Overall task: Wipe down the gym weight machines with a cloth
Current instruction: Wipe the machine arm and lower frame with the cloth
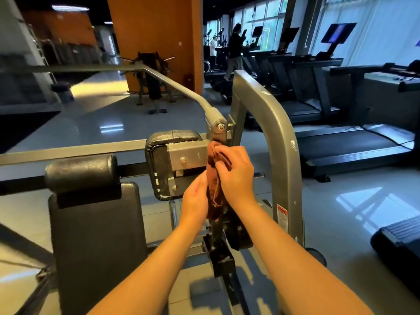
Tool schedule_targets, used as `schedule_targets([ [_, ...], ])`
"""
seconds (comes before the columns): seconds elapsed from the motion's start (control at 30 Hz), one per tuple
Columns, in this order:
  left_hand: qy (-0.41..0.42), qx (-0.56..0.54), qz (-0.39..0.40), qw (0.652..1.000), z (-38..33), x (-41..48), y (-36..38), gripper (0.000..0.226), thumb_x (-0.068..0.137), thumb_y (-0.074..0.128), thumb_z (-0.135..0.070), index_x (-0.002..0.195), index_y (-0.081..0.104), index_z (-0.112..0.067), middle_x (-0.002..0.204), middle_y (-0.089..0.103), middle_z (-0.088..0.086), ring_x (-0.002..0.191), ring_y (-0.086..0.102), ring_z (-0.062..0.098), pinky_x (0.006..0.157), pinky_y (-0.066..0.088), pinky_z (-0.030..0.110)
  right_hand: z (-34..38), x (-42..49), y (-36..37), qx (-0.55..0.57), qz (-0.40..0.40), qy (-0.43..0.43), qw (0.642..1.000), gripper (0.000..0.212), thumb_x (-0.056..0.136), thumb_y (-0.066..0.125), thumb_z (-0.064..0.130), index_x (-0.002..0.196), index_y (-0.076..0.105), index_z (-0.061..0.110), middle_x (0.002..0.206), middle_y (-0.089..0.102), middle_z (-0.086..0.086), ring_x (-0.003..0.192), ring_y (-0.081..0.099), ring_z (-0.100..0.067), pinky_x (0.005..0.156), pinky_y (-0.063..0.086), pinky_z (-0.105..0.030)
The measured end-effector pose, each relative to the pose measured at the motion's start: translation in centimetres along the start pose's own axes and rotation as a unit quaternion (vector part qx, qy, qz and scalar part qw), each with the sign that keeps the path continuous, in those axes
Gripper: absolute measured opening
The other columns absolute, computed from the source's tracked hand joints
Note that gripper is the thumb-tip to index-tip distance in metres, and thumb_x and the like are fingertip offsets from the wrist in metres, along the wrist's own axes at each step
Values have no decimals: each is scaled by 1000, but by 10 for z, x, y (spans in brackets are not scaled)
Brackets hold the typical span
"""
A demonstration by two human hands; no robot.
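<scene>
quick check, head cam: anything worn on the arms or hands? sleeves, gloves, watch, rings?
Nothing visible. The left hand and the right hand are bare, with no gloves, and no rings show on the fingers in view. Both forearms are uncovered down to the bottom edge of the frame: no sleeve cuff, watch or wristband shows.

Upright post under the brown cloth (214, 178) is mostly hidden where the cloth wraps it. Right hand (236, 173) covers the cloth's top; left hand (196, 201) hides its near side, fingertips out of sight. Both forearms cut off at bottom edge. Warning label (281, 215) text too small to read. Weight stack (20, 64) at far left blurred and cropped. Distant person on treadmill (234, 51) lacks detail.
</scene>
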State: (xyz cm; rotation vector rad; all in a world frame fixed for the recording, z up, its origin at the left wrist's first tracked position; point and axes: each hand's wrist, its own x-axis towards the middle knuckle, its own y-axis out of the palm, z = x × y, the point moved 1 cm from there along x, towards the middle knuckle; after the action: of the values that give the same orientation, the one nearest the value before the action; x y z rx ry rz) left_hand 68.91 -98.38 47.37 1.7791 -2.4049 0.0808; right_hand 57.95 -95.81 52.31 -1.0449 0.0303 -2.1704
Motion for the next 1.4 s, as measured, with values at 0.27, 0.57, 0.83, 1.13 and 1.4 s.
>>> schedule_targets([
  [0.27, -17, 3, -27, 1000, 12, -11, 1, 28, 109, 36, -39, 123, 60, -44, 120, 67, -17, 112, 63, -2, 94, 50, 18, -31, -26, 15, -23, 61, 16, 998, 26, 92, 69, 6, 113, 76, 19, 104, 66, 5, 94, 57, 3, 88, 50, -17],
  [0.57, 27, 2, -60, 998, -3, -3, 16, 31, 109, 34, -38, 125, 60, -41, 119, 66, -22, 113, 59, -11, 92, 45, 11, -34, 0, -7, -34, 100, -71, 992, 24, 96, 63, 7, 116, 72, 15, 104, 61, 7, 96, 53, 1, 88, 40, -3],
  [0.83, 17, 9, -73, 997, 1, -6, 24, 30, 109, 38, -37, 123, 63, -41, 118, 70, -20, 115, 61, -4, 101, 48, 26, -39, -7, -11, 9, 108, -37, 993, 28, 94, 63, 6, 119, 71, 17, 107, 61, 4, 95, 50, 5, 89, 42, -7],
  [1.13, -24, 43, -44, 998, 21, -9, 14, 35, 108, 36, -46, 130, 63, -40, 126, 67, -14, 121, 60, 2, 110, 46, 40, -65, -31, 0, -30, 192, -24, 981, 28, 98, 62, 10, 120, 72, 23, 101, 55, 11, 94, 53, -4, 85, 49, -19],
  [1.4, -13, 24, -24, 999, 13, -13, 10, 36, 108, 35, -43, 140, 50, -38, 133, 60, -17, 125, 55, 1, 107, 46, 29, -24, -3, 1, -2, 96, -27, 995, 28, 98, 61, 9, 125, 70, 16, 108, 59, 4, 99, 52, -1, 87, 36, 1],
])
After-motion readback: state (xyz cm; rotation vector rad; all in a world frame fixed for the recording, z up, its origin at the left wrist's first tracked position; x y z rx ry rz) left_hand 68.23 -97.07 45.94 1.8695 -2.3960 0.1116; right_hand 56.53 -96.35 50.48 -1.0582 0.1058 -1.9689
